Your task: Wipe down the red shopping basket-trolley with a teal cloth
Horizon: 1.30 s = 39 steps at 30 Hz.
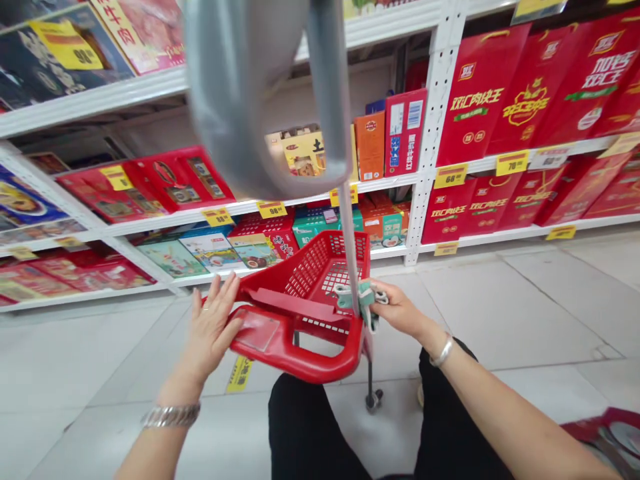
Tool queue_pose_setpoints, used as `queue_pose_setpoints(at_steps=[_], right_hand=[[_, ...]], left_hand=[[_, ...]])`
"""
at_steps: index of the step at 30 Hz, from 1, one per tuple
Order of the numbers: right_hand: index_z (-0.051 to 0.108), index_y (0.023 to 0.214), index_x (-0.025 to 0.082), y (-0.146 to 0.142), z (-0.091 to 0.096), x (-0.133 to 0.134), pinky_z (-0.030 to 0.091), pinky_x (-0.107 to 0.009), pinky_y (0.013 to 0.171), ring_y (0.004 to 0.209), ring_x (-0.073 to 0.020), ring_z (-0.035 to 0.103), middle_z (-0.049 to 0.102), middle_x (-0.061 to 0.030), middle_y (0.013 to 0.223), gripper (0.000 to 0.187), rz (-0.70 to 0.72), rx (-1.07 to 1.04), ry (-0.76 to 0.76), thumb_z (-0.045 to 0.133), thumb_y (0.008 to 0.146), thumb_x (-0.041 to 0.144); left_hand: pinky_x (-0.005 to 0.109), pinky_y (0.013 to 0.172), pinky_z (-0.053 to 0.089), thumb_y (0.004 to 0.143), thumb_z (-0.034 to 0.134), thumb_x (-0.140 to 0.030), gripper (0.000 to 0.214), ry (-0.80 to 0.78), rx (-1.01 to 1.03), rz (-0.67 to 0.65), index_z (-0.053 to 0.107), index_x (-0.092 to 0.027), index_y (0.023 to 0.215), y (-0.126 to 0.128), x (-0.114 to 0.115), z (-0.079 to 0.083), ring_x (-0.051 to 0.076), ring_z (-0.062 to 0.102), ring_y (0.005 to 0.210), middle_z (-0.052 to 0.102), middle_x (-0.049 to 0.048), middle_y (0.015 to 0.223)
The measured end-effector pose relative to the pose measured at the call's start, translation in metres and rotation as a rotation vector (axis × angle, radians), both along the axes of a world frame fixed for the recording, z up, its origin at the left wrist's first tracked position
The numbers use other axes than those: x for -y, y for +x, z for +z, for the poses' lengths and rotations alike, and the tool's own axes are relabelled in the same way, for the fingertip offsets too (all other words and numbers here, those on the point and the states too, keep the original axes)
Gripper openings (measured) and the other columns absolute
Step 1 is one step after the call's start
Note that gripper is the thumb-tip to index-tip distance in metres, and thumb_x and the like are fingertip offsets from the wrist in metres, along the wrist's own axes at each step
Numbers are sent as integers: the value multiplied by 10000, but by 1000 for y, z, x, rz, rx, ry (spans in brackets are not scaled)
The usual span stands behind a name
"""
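In front of me stands a red plastic shopping cart (320, 372) with a perforated basket and a hollow handle. My left hand (214, 327) lies at the handle's left end, fingers stretched out and palm down, touching the red plastic. A folded green and white cloth (369, 300) is pinched in my right hand (400, 308), pressed around the lower part of a thin metal pole (348, 233) at the cart's right side. At the pole's top, close to the camera, a large grey plastic loop (225, 100) blocks part of the view.
White shelves (427, 133) hold red gift boxes (480, 93) and other packaged food with yellow price tags. Pale floor tiles (480, 300) lie between me and the shelves. A caster wheel (373, 400) shows under the cart. Something dark red (607, 427) sits at lower right.
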State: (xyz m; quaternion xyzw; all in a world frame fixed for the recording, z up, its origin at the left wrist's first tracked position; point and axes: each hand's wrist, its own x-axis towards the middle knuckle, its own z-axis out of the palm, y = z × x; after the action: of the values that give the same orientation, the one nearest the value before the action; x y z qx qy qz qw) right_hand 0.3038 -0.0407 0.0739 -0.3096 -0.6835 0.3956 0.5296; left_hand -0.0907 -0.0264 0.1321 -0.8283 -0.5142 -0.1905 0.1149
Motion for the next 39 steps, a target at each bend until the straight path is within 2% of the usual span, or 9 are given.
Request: queue_pose_setpoints(at_steps=[3, 6, 10, 15, 21, 25, 32, 36, 39], right_hand=[[718, 1013, 219, -24, 5, 8, 551, -324, 846, 920, -197, 665, 707, -50, 1008, 150, 20, 36, 65, 612, 934, 292], [688, 1151, 239, -49, 2, 15, 529, -362, 965, 1074, -215, 658, 702, -79, 1149, 228, 25, 20, 161, 557, 965, 231], [648, 1240, 252, -73, -8, 15, 464, -453, 1071, 1173, -233, 624, 690, -101, 1239, 335, 49, 95, 326, 513, 952, 146], [611, 1308, 232, -99, -7, 11, 394, -515, 1129, 1210, -233, 607, 670, -120, 1282, 451, 56, 219, 422, 493, 900, 79], [578, 1384, 251, -122, -9, 7, 336, -528, 1180, 1246, -217, 581, 644, -107, 1340, 596, 3, 388, 444, 475, 843, 24], [604, 1376, 254, -98, -39, -16, 366, -552, 1162, 1236, -227, 584, 652, -102, 1330, 684, -136, 434, 445, 417, 785, -36], [682, 1281, 235, 5, -90, -62, 445, -557, 1080, 1205, -261, 610, 682, -109, 1280, 656, -374, 588, 363, 444, 722, -12], [740, 1133, 198, 35, -86, -73, 473, -572, 1023, 1079, -295, 658, 723, -130, 1175, 483, -544, 660, 326, 466, 769, 39], [728, 1130, 210, 12, -66, -67, 467, -566, 1028, 1056, -292, 659, 726, -118, 1160, 433, -556, 594, 357, 477, 806, 71]], left_hand=[[602, 1251, 62, 993, 316, -440, 641, 34, 13, 115, 291, -201, 1587, -13, -3, 6, 316, 217, 1544, 375, 134, 1618], [637, 1237, 124, 1012, 273, -444, 639, 94, 132, 240, 265, -175, 1592, -2, 13, 4, 335, 234, 1538, 370, 164, 1618], [577, 1239, 210, 1020, 57, -459, 669, 53, 149, 146, 56, -171, 1624, 38, 46, -8, 292, 153, 1558, 244, 152, 1673], [622, 1209, 230, 922, 396, -685, 901, 3, -205, 219, 242, -97, 1586, 67, 62, -13, 375, 253, 1526, 357, 240, 1604], [690, 1170, 237, 909, 416, -700, 883, 66, -236, 423, 433, -35, 1491, 71, 54, -11, 432, 348, 1473, 451, 276, 1528], [724, 1172, 175, 911, 456, -674, 840, 117, -200, 415, 436, -76, 1502, 69, 53, -8, 432, 363, 1465, 484, 260, 1508], [732, 1185, 99, 887, 473, -713, 886, 204, -153, 403, 456, -61, 1486, 66, 50, -9, 444, 408, 1434, 532, 264, 1465], [714, 1199, 70, 873, 510, -716, 833, 216, -142, 399, 534, -101, 1435, 71, 49, -10, 432, 416, 1432, 564, 236, 1449], [706, 1205, 50, 866, 540, -702, 808, 204, -145, 392, 540, -127, 1433, 73, 50, -9, 423, 410, 1438, 568, 218, 1455]])
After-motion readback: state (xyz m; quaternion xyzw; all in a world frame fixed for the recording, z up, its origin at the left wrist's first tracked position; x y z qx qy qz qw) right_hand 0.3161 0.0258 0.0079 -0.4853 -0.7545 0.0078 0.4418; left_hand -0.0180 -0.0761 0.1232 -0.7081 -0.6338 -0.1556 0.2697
